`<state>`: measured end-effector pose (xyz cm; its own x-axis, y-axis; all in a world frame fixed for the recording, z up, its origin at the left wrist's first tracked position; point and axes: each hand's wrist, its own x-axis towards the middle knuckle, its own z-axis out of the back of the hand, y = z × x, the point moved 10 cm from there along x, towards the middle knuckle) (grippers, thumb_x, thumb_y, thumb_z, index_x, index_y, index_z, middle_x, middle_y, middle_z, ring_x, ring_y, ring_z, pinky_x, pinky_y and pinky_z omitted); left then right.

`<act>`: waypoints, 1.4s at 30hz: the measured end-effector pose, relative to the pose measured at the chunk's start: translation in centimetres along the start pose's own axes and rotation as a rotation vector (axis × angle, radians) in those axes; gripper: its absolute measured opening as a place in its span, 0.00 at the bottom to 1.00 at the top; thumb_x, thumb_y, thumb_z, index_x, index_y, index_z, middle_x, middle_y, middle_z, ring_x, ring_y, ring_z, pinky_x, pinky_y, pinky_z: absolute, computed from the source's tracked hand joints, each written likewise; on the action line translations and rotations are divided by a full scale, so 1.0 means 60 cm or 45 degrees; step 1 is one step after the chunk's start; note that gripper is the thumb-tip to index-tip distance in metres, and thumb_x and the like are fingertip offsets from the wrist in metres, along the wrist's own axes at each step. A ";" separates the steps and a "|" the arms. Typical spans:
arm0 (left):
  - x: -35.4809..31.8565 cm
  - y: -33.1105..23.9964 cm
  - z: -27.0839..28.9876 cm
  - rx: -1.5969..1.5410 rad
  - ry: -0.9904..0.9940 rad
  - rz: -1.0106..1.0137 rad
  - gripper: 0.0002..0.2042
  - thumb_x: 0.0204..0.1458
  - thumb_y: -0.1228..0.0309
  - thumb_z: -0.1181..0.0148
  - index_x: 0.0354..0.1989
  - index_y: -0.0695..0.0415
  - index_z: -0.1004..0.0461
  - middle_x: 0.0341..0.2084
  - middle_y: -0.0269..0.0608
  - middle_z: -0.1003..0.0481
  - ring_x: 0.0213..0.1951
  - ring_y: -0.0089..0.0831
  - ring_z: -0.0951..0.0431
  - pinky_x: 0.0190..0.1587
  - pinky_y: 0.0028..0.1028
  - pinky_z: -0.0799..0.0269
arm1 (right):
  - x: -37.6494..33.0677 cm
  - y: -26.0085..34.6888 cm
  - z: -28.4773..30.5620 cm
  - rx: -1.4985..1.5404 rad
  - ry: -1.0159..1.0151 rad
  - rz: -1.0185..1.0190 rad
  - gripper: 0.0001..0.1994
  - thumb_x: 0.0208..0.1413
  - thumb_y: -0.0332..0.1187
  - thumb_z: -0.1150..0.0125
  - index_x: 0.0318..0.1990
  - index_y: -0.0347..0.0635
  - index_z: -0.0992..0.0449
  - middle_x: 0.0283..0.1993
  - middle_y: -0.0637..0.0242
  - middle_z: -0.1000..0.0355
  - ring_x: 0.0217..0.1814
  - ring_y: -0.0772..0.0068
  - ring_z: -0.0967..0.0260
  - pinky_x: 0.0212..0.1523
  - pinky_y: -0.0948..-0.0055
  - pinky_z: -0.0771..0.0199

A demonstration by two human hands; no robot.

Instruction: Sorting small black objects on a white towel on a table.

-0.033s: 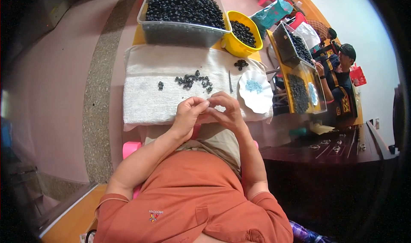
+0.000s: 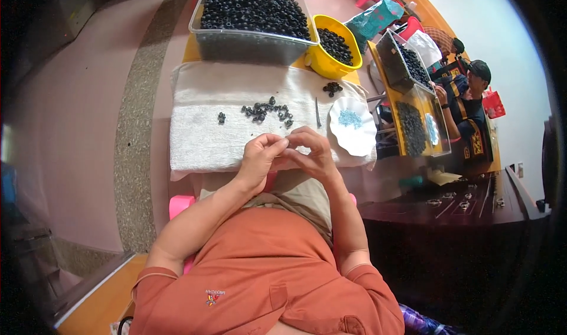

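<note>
Both hands meet over the near edge of a white towel (image 2: 201, 149). The thumb and fingers of my left hand (image 2: 263, 155) are pinched together, and what they hold is too small or hidden to make out. My right hand (image 2: 311, 152) is curled against them, fingertips also closed, its grip hidden. Just beyond the hands lies a loose group of small black ring-like pieces (image 2: 260, 111). A smaller cluster of black pieces (image 2: 221, 117) sits to the left, another black cluster (image 2: 332, 89) to the far right. A thin dark tool (image 2: 318, 113) lies beside a white scalloped plate (image 2: 338, 135) bearing small light-blue bits (image 2: 350, 119).
A clear bin (image 2: 254, 48) full of black pieces stands at the far side, beside a yellow bucket (image 2: 325, 66) of the same. At right, a person (image 2: 472, 107) sits by clear bins (image 2: 437, 140). A dark tabletop (image 2: 425, 214) lies near right.
</note>
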<state>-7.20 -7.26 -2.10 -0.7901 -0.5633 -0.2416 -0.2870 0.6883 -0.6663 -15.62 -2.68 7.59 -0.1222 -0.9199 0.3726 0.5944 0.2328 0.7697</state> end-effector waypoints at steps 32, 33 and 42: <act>-0.008 0.012 -0.017 -0.104 0.072 0.211 0.09 0.56 0.72 0.40 0.43 0.56 0.30 0.33 0.36 0.24 0.36 0.25 0.21 0.42 0.29 0.20 | -0.028 0.010 0.009 0.054 -0.146 -0.025 0.11 0.48 0.21 0.34 0.41 0.33 0.25 0.41 0.61 0.28 0.35 0.77 0.29 0.35 0.79 0.28; -0.010 0.010 -0.019 -0.092 0.070 0.213 0.09 0.56 0.72 0.40 0.43 0.56 0.30 0.33 0.36 0.24 0.36 0.25 0.21 0.42 0.29 0.20 | -0.028 0.006 0.013 0.051 -0.149 -0.029 0.11 0.48 0.21 0.34 0.41 0.33 0.25 0.41 0.61 0.28 0.35 0.77 0.29 0.35 0.79 0.28; -0.009 0.014 -0.016 -0.047 0.074 0.246 0.09 0.55 0.73 0.39 0.43 0.56 0.29 0.34 0.34 0.24 0.36 0.23 0.23 0.40 0.27 0.21 | -0.041 -0.006 0.057 0.037 -0.031 -0.159 0.11 0.51 0.19 0.37 0.43 0.33 0.23 0.43 0.60 0.27 0.35 0.75 0.28 0.36 0.78 0.27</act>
<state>-7.55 -5.96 -1.85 -0.8622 -0.3923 -0.3204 -0.1456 0.7979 -0.5850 -18.24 0.58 8.14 -0.2130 -0.9345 0.2851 0.5502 0.1264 0.8254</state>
